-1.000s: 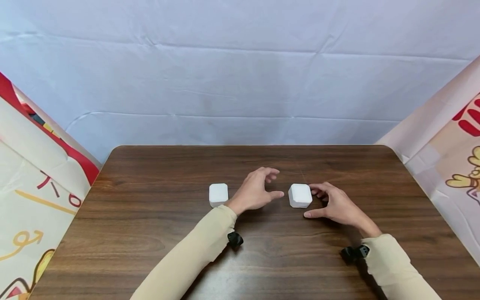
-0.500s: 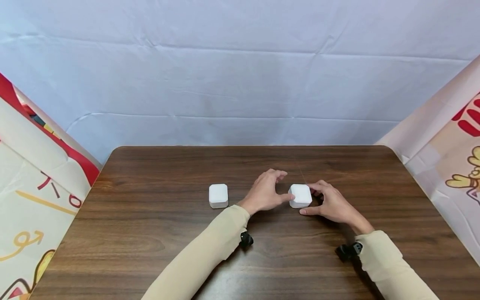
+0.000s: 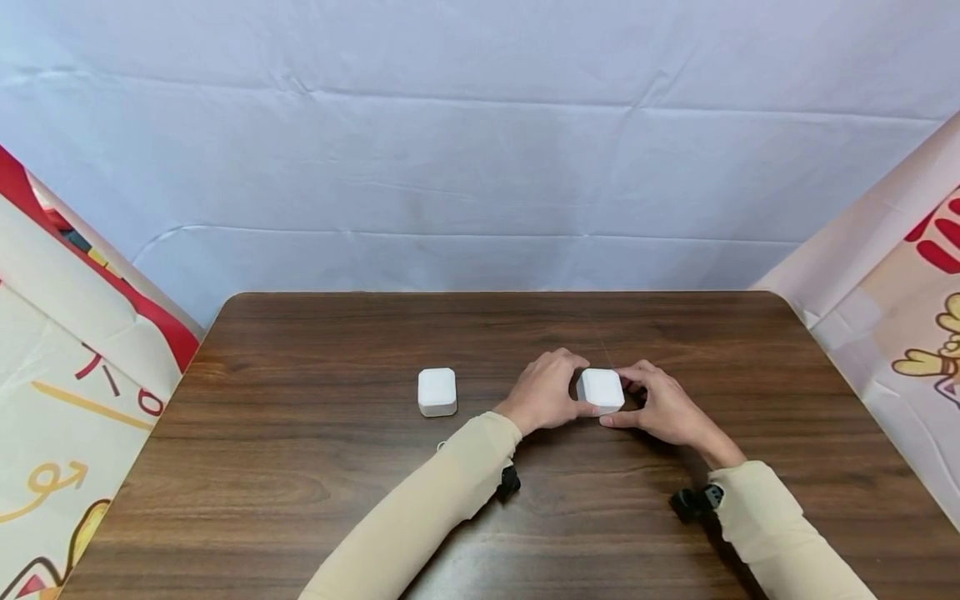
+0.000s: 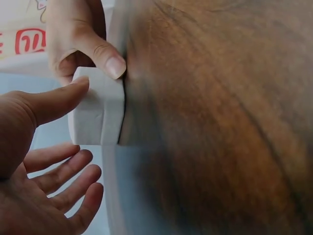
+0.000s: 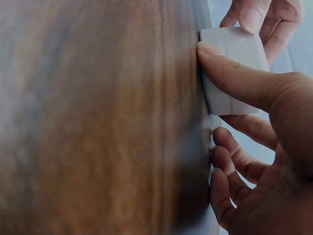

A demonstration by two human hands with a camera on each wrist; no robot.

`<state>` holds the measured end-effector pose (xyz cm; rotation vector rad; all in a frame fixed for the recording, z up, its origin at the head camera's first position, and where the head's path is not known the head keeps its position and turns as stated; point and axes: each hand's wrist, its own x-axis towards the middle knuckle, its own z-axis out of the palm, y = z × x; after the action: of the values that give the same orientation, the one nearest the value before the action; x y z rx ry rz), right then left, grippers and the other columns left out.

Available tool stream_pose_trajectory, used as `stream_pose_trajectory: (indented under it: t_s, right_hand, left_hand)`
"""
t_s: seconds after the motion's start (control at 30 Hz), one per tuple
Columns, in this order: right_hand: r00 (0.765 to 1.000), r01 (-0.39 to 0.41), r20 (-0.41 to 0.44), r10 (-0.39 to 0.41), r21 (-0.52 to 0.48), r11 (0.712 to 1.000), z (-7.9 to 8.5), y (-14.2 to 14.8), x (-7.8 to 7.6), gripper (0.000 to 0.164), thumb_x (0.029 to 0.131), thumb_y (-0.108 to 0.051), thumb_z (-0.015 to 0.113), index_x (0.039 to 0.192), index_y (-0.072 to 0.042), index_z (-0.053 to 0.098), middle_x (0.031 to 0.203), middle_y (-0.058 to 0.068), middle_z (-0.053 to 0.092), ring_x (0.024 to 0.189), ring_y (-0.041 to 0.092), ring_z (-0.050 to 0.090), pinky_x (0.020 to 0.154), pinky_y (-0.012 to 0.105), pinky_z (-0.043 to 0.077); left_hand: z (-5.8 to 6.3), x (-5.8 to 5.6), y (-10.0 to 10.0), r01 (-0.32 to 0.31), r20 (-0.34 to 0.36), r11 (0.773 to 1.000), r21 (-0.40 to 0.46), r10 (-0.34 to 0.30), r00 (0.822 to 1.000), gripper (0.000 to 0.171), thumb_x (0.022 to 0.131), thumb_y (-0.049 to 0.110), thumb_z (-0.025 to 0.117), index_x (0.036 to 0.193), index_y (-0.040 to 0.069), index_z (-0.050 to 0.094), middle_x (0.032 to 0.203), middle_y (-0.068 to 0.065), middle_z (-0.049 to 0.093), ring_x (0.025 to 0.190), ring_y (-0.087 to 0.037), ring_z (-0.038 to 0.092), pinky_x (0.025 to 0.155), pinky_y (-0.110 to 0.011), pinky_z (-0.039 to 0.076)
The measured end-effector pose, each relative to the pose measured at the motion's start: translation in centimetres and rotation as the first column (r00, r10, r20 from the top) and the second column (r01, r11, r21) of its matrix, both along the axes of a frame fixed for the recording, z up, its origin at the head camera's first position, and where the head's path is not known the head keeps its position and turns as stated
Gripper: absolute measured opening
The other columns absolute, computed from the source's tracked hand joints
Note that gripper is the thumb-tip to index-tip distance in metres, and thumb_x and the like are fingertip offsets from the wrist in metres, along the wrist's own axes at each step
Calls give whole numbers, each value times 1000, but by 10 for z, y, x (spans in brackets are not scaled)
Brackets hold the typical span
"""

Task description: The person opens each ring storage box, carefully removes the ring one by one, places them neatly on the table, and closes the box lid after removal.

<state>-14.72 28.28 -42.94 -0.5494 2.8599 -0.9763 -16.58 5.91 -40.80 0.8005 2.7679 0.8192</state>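
A small white box (image 3: 602, 390) with cut corners stands on the wooden table, right of the middle, between both hands. A seam runs round its side in the left wrist view. My left hand (image 3: 546, 392) has its thumb (image 4: 78, 88) on the near side, above the seam, with the index fingertip at the far side. From the right, my right hand (image 3: 663, 408) grips the box lower down, its thumb (image 5: 210, 49) close to the tabletop and its index finger partly hidden behind. The other fingers of both hands stay off the box.
A second white box (image 3: 437, 392) of the same shape stands on the table (image 3: 315, 483) left of my left hand. Behind the table hangs a pale cloth (image 3: 480, 167). Printed sheets (image 3: 67, 417) flank it on both sides. A small ring-like item (image 3: 441, 446) shows beside the left sleeve.
My left hand has moved right and slightly nearer, bringing its thumb and index finger to the box. My right hand has shifted slightly left and closed in on the same box.
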Motion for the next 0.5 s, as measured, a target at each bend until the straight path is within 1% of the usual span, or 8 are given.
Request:
stream_pose_trajectory:
  t_s: [0.1, 0.23, 0.5]
  right_hand:
    - [1000, 0, 3, 0, -1, 1000, 0, 0, 0, 58, 77, -27, 91, 123, -1, 68, 99, 6, 55, 87, 21, 52, 70, 32, 44]
    - [1000, 3, 4, -3, -2, 1000, 0, 0, 0, 58, 77, -28, 91, 123, -1, 68, 98, 5, 55, 87, 20, 52, 70, 32, 44]
    - [1000, 11, -2, -11, -3, 1000, -1, 0, -1, 59, 76, -28, 92, 123, -1, 69, 98, 5, 56, 88, 21, 53, 72, 33, 44]
  left_hand:
    - [-2, 1, 1, 6, -21, 1000, 4, -6, 1000, 62, 84, 40, 84, 134, 10, 65, 130, -2, 64, 117, -20, 59, 98, -35, 49]
    - [-5, 1, 2, 6, -37, 1000, 11, -6, 999, 61, 84, 39, 85, 133, 9, 66, 129, -2, 64, 115, -19, 59, 96, -34, 49]
    - [-6, 0, 3, 21, -33, 999, 39, -20, 999, 61, 84, 37, 85, 134, 7, 65, 128, -5, 65, 113, -20, 60, 95, -29, 49]
